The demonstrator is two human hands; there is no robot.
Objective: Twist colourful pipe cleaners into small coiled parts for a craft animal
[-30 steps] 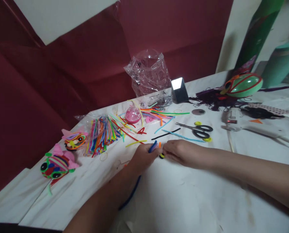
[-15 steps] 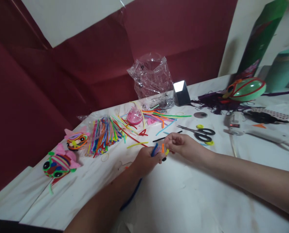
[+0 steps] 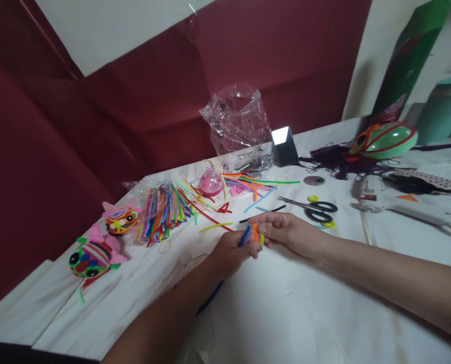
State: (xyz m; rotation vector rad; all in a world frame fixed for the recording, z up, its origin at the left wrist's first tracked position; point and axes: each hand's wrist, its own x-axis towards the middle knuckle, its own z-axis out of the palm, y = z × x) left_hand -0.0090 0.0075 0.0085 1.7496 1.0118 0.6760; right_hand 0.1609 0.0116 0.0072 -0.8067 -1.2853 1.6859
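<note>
My left hand is closed around a small bundle of bent pipe cleaners in blue, lilac, orange and yellow. Part of the bundle is hidden by the fingers. From the right, my right hand meets it, thumb and fingers closed at the yellow end. A dark blue pipe cleaner hangs out below my left wrist, partly behind the forearm. Just beyond my right hand lie scissors with black handles. Black pipe cleaner pieces are beside their blades.
A bag of pipe cleaners and two decorated fish-like figures lie left. Behind are loose pipe cleaners, a pink clear-topped dome, a plastic bag and a dark device. A glue gun and green balloon-like object are right.
My right hand has shifted left, its fingers now reaching over the bundle's yellow end. Less of the hanging dark blue pipe cleaner shows below my left wrist.
</note>
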